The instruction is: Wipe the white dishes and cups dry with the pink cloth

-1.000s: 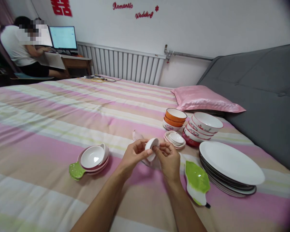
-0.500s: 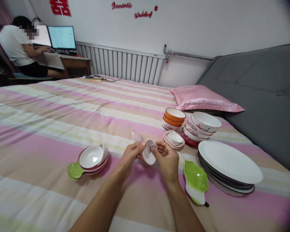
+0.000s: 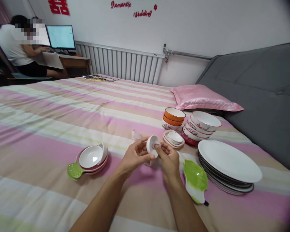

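Observation:
Above the striped bedsheet, a small white dish [image 3: 151,147] is tilted up on its side between my two hands. My left hand [image 3: 136,154] is closed on its left edge, thumb in front and fingers behind. My right hand [image 3: 168,158] is closed at the right edge, its thumb pressing a fold of pale pink cloth against the inside. More of the cloth [image 3: 136,135] shows behind my left hand and below the dish. Right of my right hand lies a green-and-white leaf-shaped dish [image 3: 196,177]. A stack of small white dishes [image 3: 175,138] stands just beyond my right fingers.
White plates [image 3: 229,160] are stacked at right, behind them patterned bowls [image 3: 205,121] and orange bowls [image 3: 174,116]. At left are nested bowls [image 3: 90,157] with a green handle. A pink pillow [image 3: 205,96] lies by the grey headboard [image 3: 258,77]. A person [image 3: 15,45] sits at monitors.
The small white dish has moved slightly up and right and turned more onto its edge. My left hand has shifted its grip, its fingers now higher behind the dish.

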Motion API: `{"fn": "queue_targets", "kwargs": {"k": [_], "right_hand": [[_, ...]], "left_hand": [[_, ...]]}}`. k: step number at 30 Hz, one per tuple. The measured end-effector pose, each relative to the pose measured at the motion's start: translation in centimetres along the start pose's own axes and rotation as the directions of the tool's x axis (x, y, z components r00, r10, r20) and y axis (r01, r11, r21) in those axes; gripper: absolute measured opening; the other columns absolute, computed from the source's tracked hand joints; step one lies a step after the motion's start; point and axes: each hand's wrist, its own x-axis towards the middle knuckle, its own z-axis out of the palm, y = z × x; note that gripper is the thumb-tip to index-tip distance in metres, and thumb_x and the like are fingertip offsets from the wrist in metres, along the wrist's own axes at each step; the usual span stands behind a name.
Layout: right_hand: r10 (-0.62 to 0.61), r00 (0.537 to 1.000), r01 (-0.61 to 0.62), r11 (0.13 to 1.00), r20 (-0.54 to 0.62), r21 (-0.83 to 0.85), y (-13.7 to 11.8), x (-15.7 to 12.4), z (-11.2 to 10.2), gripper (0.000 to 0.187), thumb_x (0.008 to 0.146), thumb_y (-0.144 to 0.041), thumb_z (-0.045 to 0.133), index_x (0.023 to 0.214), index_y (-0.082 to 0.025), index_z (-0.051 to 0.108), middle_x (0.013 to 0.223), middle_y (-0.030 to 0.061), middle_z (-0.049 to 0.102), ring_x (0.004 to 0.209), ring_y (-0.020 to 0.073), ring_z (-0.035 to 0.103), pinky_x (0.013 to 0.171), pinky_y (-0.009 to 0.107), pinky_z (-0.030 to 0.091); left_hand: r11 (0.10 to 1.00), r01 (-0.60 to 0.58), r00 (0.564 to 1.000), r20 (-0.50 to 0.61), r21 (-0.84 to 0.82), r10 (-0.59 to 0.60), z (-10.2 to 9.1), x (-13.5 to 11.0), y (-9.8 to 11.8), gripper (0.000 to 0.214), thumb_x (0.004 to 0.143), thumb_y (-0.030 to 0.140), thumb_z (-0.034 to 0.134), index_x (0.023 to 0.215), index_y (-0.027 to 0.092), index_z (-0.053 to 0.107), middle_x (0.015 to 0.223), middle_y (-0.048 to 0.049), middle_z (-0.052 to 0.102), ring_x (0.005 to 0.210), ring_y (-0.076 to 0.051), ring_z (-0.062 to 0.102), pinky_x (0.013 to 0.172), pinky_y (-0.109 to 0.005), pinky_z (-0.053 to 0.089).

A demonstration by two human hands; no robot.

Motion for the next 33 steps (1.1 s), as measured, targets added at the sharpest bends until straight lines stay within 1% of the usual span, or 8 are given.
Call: {"fn": "queue_targets", "kwargs": {"k": [3, 6, 9, 14, 19, 27, 30, 33], "right_hand": [[0.086, 0.996, -0.089, 0.989, 0.033, 0.121, 0.1, 0.1, 0.0, 0.039, 0.054, -0.029, 0.08, 0.085, -0.013, 0.062, 0.075, 0.0031, 0.069, 0.066, 0.014, 0.064, 0.061, 0.023, 0.049], [0.131, 0.988, -0.143, 0.974, 0.077, 0.174, 0.2, 0.0, 0.0, 0.039, 0.052, -0.027, 0.081, 0.084, -0.014, 0.062, 0.073, 0.0015, 0.068, 0.062, 0.0127, 0.063, 0.058, 0.023, 0.048], [0.127, 0.989, -0.138, 0.975, 0.07, 0.177, 0.1, 0.0, 0.0, 0.04, 0.051, -0.026, 0.082, 0.084, -0.014, 0.062, 0.072, 0.001, 0.068, 0.061, 0.0123, 0.063, 0.058, 0.022, 0.048], [0.081, 0.996, -0.084, 0.989, 0.032, 0.125, 0.1, 0.1, 0.0, 0.042, 0.049, -0.025, 0.081, 0.085, -0.014, 0.062, 0.075, 0.0032, 0.069, 0.067, 0.0146, 0.065, 0.063, 0.025, 0.05], [0.013, 0.999, -0.015, 0.998, 0.042, 0.067, 0.0, 0.1, 0.1, 0.041, 0.05, -0.024, 0.081, 0.086, -0.013, 0.062, 0.078, 0.0051, 0.07, 0.073, 0.0159, 0.066, 0.069, 0.027, 0.051], [-0.052, 0.996, 0.052, 0.999, 0.078, 0.011, 0.1, 0.0, 0.1, 0.04, 0.054, -0.027, 0.079, 0.087, -0.013, 0.062, 0.082, 0.0063, 0.07, 0.076, 0.0167, 0.066, 0.072, 0.03, 0.052], [-0.069, 0.993, 0.07, 0.998, 0.092, -0.007, 0.0, -0.1, 0.1, 0.041, 0.055, -0.027, 0.079, 0.089, -0.013, 0.062, 0.083, 0.0066, 0.069, 0.076, 0.0169, 0.066, 0.072, 0.03, 0.052], [-0.085, 0.991, 0.089, 0.995, 0.106, -0.035, -0.3, -0.3, 0.1, 0.04, 0.055, -0.027, 0.079, 0.089, -0.013, 0.062, 0.082, 0.0068, 0.069, 0.076, 0.0172, 0.066, 0.073, 0.031, 0.053]], "left_hand": [[0.996, -0.052, 0.996, 0.071, 0.069, 0.048, 0.1, 0.0, -0.2, 0.073, 0.062, 0.017, 0.077, 0.128, 0.018, 0.048, 0.128, -0.0137, 0.052, 0.108, -0.024, 0.054, 0.089, -0.034, 0.045], [0.978, -0.102, 0.994, 0.064, 0.182, 0.091, 0.0, 0.0, -0.3, 0.07, 0.064, 0.016, 0.075, 0.129, 0.017, 0.047, 0.129, -0.0138, 0.052, 0.108, -0.025, 0.054, 0.087, -0.035, 0.047], [0.959, -0.125, 0.992, 0.067, 0.253, 0.111, -0.1, 0.1, -0.3, 0.069, 0.065, 0.017, 0.075, 0.128, 0.017, 0.048, 0.126, -0.0137, 0.055, 0.106, -0.025, 0.055, 0.085, -0.035, 0.048], [0.942, -0.148, 0.989, 0.069, 0.302, 0.133, -0.2, 0.1, 0.0, 0.066, 0.065, 0.015, 0.073, 0.127, 0.015, 0.049, 0.121, -0.0142, 0.058, 0.103, -0.024, 0.057, 0.089, -0.036, 0.047], [0.957, -0.098, 0.994, 0.075, 0.274, 0.08, -0.3, -0.1, 0.3, 0.066, 0.065, 0.015, 0.073, 0.127, 0.012, 0.049, 0.113, -0.0139, 0.061, 0.101, -0.024, 0.058, 0.089, -0.037, 0.047], [0.982, 0.001, 0.996, 0.084, 0.187, -0.017, -0.7, -0.2, 0.5, 0.057, 0.065, 0.021, 0.073, 0.119, 0.011, 0.056, 0.097, -0.0103, 0.064, 0.085, -0.02, 0.06, 0.075, -0.032, 0.048], [0.99, 0.054, 0.995, 0.081, 0.13, -0.065, -0.7, -0.3, 0.6, 0.05, 0.066, 0.026, 0.072, 0.112, 0.009, 0.06, 0.093, -0.01, 0.065, 0.079, -0.019, 0.06, 0.071, -0.03, 0.048], [0.992, 0.058, 0.994, 0.09, 0.116, -0.069, -0.8, -0.3, 0.8, 0.039, 0.067, 0.029, 0.071, 0.1, 0.009, 0.064, 0.085, -0.0072, 0.065, 0.075, -0.017, 0.059, 0.068, -0.028, 0.047]]}}
